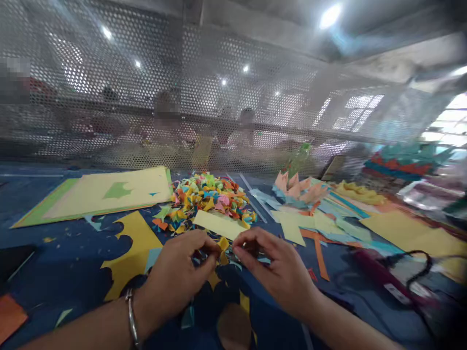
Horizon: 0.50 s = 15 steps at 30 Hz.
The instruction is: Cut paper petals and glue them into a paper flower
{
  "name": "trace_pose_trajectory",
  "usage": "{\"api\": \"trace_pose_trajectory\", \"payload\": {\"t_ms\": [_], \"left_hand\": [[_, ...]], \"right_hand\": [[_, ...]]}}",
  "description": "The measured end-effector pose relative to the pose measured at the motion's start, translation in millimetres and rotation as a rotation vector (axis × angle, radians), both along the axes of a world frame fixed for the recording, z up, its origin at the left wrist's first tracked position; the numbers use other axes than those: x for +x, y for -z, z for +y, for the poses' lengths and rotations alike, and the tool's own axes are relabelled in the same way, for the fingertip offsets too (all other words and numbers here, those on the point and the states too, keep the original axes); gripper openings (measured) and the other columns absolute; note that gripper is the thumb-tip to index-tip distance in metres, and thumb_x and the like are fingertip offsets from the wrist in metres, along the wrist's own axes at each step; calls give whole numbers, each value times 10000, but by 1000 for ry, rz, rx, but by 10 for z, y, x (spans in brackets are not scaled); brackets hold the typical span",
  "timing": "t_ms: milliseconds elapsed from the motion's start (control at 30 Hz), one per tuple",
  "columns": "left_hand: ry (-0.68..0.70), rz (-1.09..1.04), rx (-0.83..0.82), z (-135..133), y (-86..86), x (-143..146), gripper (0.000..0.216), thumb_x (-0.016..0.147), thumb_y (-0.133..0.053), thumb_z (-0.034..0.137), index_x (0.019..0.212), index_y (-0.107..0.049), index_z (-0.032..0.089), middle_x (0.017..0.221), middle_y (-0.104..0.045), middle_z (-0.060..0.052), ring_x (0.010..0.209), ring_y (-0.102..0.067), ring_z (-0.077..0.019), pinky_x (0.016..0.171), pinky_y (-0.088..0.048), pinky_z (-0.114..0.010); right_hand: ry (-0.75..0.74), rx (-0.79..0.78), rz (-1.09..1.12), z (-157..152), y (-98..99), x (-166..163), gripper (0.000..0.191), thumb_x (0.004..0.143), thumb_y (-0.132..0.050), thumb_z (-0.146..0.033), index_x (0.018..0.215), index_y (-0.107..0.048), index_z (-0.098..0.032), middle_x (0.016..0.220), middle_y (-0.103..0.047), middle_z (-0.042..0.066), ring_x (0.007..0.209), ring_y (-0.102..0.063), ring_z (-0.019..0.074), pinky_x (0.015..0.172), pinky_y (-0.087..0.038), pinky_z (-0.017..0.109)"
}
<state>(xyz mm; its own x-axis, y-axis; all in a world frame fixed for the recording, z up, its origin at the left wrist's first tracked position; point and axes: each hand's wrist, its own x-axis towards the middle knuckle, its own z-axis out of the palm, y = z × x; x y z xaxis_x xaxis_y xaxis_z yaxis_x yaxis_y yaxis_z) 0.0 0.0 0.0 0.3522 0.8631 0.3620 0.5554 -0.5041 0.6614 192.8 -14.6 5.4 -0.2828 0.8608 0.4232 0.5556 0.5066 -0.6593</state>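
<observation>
My left hand [186, 267], with a metal bangle at the wrist, pinches a small folded yellow paper piece [223, 244] between thumb and forefinger. Just to its right, my right hand [275, 267] has its thumb and forefinger pressed together close to that piece; what lies between those fingertips, if anything, is hidden. A heap of small colourful folded paper pieces [211, 197] lies right beyond both hands. In front of the heap rests a pale yellow paper strip [219, 224]. Left of my left hand is a yellow sheet with scalloped cut-outs [133, 243].
Stacked pale yellow and green sheets [109, 192] lie at left. Peach pointed paper pieces [297, 187], offcuts and yellow sheets [412, 231] cover the right side. A dark pink corded tool [383, 272] lies near my right forearm. A perforated metal screen [219, 116] stands behind the blue table.
</observation>
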Motion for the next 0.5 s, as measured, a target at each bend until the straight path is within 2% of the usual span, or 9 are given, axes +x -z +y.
{"api": "trace_pose_trajectory", "payload": {"t_ms": [167, 500], "left_hand": [[4, -28, 65, -38, 9, 1, 85, 757, -535, 151, 739, -602, 200, 691, -629, 31, 635, -590, -115, 605, -440, -237], [1, 77, 175, 9, 133, -27, 78, 777, -557, 189, 777, -630, 213, 785, -662, 4, 767, -599, -167, 704, -454, -310]], "right_hand": [[45, 6, 4, 10, 32, 28, 92, 869, -512, -260, 820, -564, -203, 706, -573, -9, 590, -517, 113, 565, -422, 221], [127, 85, -51, 24, 65, 93, 92, 854, -525, -270, 848, -583, -198, 677, -582, -8, 567, -509, 117, 534, -403, 226]]}}
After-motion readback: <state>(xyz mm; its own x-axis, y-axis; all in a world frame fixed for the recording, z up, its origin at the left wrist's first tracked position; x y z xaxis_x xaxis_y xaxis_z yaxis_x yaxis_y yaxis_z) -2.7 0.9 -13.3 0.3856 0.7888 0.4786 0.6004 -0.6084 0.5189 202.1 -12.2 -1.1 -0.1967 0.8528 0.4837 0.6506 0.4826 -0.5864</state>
